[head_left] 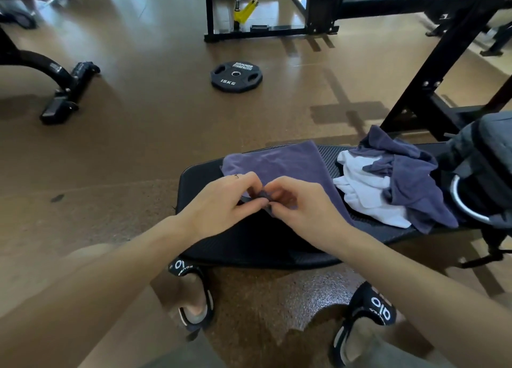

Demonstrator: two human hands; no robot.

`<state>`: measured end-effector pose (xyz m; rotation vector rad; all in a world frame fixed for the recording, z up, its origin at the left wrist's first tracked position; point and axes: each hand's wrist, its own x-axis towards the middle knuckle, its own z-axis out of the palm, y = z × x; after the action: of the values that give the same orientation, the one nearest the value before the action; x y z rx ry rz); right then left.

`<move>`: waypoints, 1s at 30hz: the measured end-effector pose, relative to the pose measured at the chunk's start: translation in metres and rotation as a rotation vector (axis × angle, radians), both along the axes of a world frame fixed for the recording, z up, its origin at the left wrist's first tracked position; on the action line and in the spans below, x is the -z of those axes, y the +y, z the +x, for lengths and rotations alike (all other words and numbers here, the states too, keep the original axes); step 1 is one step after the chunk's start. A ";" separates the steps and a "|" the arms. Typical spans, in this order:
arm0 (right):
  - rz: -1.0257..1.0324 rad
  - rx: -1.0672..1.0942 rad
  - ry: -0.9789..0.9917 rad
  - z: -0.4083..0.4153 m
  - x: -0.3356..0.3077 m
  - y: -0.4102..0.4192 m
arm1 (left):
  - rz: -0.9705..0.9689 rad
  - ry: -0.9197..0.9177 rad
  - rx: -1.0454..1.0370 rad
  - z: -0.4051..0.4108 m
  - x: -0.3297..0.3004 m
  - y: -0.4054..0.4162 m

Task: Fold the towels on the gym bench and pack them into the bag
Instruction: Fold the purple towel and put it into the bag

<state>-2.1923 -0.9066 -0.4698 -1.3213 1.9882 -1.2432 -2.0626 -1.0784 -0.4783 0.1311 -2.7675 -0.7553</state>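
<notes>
A purple-blue towel lies spread flat across the black gym bench. My left hand and my right hand meet at its near edge, and both pinch the same bunched corner of the towel between fingers and thumb. To the right on the bench sits a heap of unfolded towels: a white one under a dark blue one. A grey bag with a white-rimmed opening stands at the bench's right end, touching the heap.
A black 15 kg weight plate lies on the brown floor beyond the bench. A black rack frame rises behind the bag, another machine base stands at left. My feet in black slides are under the bench's near edge.
</notes>
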 end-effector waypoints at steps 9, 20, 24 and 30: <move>-0.071 0.112 -0.117 -0.034 -0.018 -0.002 | 0.056 0.018 0.010 -0.017 -0.001 -0.006; -0.093 0.223 0.088 -0.073 -0.067 -0.007 | -0.221 0.017 -0.074 -0.030 0.007 -0.024; -0.133 0.274 -0.033 -0.077 -0.086 -0.010 | -0.258 0.044 -0.146 -0.034 0.011 -0.031; -0.092 0.285 0.105 -0.085 -0.095 -0.008 | -0.287 0.031 -0.154 -0.037 0.006 -0.035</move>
<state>-2.2772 -0.9148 -0.3747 -1.1969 2.2805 -1.4344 -2.0993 -1.1134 -0.4841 0.2683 -2.7612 -0.3156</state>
